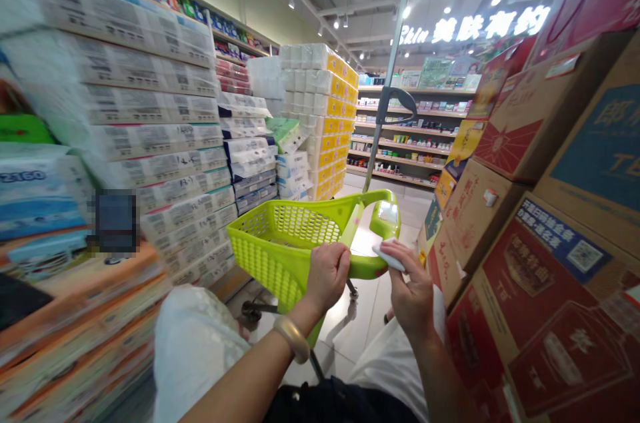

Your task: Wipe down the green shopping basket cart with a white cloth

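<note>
A lime-green plastic shopping cart (270,256) with perforated basket walls stands between my knees. My left hand (327,274) is closed around the cart's near rim, a gold bangle on its wrist. Pinched in my right hand (413,286) is a white cloth or tissue (389,255), pressed against the green handle loop at the cart's right side. On that loop sits a small pale panel (387,211). A metal pole with a dark grey grip (395,106) rises behind the handle. The basket's floor is partly hidden by its walls.
Wrapped paper packs (165,96) form a tall stack on the left, with yellow-sided tissue packs (333,123) farther back. Cardboard cartons (500,203) are piled close on my right. Shelves of goods (405,136) line the far wall beyond the white tiled floor (370,303).
</note>
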### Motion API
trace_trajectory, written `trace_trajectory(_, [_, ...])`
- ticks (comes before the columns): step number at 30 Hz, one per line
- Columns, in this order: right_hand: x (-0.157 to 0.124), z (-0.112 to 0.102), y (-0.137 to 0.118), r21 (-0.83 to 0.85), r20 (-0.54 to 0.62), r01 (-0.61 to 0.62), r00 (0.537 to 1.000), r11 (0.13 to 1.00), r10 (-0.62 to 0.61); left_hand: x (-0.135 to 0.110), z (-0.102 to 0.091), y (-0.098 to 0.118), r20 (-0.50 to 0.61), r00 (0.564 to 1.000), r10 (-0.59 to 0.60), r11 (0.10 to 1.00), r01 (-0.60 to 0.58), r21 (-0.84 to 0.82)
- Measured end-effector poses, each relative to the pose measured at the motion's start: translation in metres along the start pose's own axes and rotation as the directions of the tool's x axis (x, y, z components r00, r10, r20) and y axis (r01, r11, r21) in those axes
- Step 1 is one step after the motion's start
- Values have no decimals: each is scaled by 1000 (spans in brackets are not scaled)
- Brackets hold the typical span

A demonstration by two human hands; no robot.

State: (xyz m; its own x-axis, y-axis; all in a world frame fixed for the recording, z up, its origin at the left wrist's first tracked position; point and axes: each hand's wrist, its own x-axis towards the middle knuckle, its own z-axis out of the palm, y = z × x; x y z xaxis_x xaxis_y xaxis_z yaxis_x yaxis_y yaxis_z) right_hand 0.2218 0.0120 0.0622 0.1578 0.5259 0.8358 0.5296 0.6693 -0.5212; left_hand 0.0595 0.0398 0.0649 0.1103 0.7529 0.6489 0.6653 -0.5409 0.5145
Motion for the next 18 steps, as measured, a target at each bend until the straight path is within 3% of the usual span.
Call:
trace_trajectory(5, [-10,8,-21,-95,198,245,955,965,-223,-1,-2,0,4,1000,10,1000,-10,-5])
trace_trajectory(7, [-8,7,-18,-103,175,229,962,968,-209,-1,-3,0,4,1000,13,1000,-13,-8])
trace_trajectory(11, [-2,4,-10,-100,12,92,996,991,-91,-1,-4,0,-3,1000,12,1000,-12,-12])
trace_trajectory(13, [-4,5,-12,-107,52,145,989,984,-140,-1,-4,0,-4,1000,10,1000,-11,-15])
trace_trajectory(16, [-8,9,-18,-99,195,294,942,951,-272,-1,-4,0,4,1000,12,1000,-12,-18])
trace_trajectory(18, [-8,9,-16,-95,193,302,940,948,-280,-1,-4,-1,6,1000,14,1000,-13,-21])
